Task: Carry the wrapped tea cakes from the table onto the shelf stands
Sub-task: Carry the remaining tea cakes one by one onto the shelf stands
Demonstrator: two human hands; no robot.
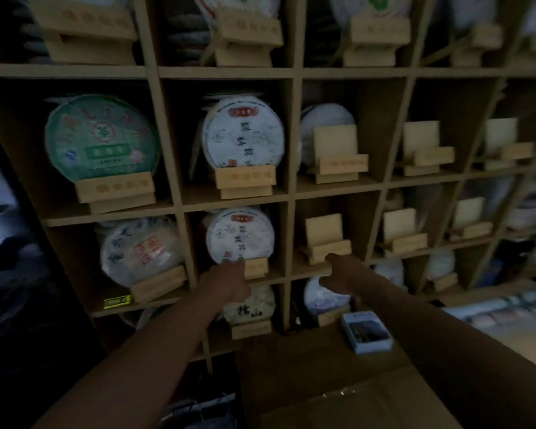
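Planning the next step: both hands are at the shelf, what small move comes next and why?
Probably draw both hands back for another cake: the round white wrapped tea cake already sits on its wooden stand, while the bare wooden stand beside it holds none. Neither hand visibly carries one.

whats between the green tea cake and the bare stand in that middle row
In the head view, a white wrapped tea cake on its stand sits between the green tea cake and the bare stand.

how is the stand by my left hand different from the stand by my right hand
The stand by the left hand holds a white wrapped tea cake; the stand by the right hand holds none, so its back board shows. The left stand is partly hidden; the right stand is visible. Both are light wood.
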